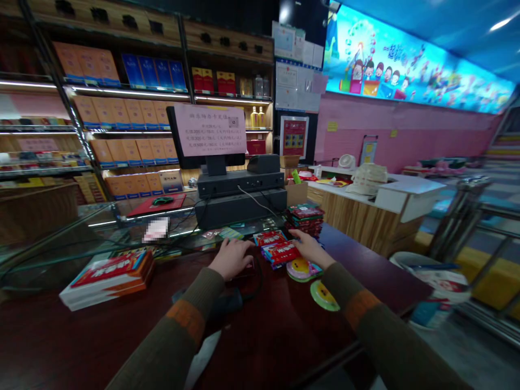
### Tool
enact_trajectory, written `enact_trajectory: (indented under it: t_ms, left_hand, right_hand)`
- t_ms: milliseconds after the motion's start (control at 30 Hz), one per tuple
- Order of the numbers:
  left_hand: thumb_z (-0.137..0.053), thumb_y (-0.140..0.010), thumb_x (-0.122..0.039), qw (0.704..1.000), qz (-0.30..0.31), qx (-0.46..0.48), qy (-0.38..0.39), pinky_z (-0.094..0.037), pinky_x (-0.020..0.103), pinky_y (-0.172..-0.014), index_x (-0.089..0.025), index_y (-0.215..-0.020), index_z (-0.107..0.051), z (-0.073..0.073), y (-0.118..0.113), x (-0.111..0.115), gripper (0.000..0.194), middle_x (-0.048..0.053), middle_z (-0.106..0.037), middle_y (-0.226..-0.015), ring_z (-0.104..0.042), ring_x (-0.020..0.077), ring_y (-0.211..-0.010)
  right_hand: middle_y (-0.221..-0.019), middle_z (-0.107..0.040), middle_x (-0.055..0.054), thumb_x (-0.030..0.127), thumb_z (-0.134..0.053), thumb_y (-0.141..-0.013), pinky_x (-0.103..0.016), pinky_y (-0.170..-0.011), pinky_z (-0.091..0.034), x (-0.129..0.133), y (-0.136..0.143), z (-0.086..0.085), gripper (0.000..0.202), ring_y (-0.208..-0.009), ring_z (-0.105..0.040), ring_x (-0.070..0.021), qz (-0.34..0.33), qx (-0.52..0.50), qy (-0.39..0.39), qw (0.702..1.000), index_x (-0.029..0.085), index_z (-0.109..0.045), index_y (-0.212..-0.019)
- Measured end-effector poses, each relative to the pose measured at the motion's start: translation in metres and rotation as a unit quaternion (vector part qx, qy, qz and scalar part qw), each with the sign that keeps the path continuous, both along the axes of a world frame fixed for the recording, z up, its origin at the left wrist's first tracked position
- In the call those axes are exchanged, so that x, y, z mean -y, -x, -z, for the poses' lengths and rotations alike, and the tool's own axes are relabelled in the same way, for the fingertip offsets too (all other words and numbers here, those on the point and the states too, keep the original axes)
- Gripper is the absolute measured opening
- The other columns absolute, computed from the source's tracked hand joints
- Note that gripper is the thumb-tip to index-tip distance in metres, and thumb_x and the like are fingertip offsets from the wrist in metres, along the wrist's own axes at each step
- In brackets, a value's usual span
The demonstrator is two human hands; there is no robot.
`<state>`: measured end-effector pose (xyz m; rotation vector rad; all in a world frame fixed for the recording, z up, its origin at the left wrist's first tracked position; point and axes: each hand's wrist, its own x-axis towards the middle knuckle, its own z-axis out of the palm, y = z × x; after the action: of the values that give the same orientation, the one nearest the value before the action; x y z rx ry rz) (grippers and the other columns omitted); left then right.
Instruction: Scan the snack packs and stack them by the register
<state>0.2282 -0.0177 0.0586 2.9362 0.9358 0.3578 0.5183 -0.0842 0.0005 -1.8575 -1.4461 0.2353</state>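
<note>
My left hand [232,259] is palm down on the dark red table, its fingers apart and pointing at a small pile of red and blue packets [280,252]. A dark object partly under that palm cannot be made out. My right hand [311,248] is at the right side of the same pile, its fingers closed on the edge of a red packet [271,238]. Just behind that hand rises a taller stack of dark red and green packets [305,216]. Round packs with a yellow middle [300,267] lie below my right hand, with another green-rimmed one [324,295] nearer my sleeve.
Red-and-white boxes [109,276] lie at the left. A black handheld device with a cable [223,303] is under my left forearm. The monitor with a paper sign [213,132] stands behind, near shelves of boxed goods. A filled white bin [430,287] stands right of the table.
</note>
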Motion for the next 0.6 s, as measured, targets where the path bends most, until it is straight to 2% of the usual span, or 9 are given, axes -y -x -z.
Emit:
enact_trajectory:
  t_ms: [133, 300, 600]
  left_hand:
    - [-0.052, -0.091, -0.033, 1.000, 0.008, -0.014, 0.009, -0.026, 0.057, -0.117, -0.028, -0.133, -0.055, 0.005, -0.021, 0.008, 0.043, 0.008, -0.068, -0.127, -0.057, 0.0278, -0.125]
    - [-0.051, -0.092, -0.035, 0.998, -0.012, -0.037, 0.038, -0.017, 0.061, -0.119, -0.025, -0.139, -0.049, 0.011, -0.040, 0.016, 0.048, 0.010, -0.070, -0.120, -0.059, 0.0272, -0.124]
    - [-0.050, -0.091, -0.036, 0.994, -0.039, -0.012, 0.100, -0.015, 0.064, -0.119, -0.023, -0.142, -0.042, 0.029, -0.058, 0.021, 0.053, 0.013, -0.071, -0.121, -0.060, 0.0292, -0.124]
  right_hand:
    - [-0.136, -0.065, -0.013, 0.015, -0.051, -0.089, -0.035, -0.110, -0.043, 0.004, -0.017, 0.006, 0.048, -0.126, -0.061, -0.0226, 0.019, 0.002, 0.009, 1.000, 0.013, -0.059, -0.135]
    - [-0.132, -0.068, -0.010, 0.014, -0.052, -0.087, -0.034, -0.109, -0.044, 0.007, -0.035, 0.019, 0.047, -0.124, -0.062, -0.0220, 0.041, -0.007, 0.015, 0.999, 0.018, -0.062, -0.132]
    - [-0.119, -0.074, -0.012, 0.012, -0.054, -0.087, -0.037, -0.095, -0.054, 0.007, -0.049, 0.042, 0.045, -0.105, -0.071, -0.0221, 0.026, -0.052, 0.014, 0.998, 0.016, -0.061, -0.131]
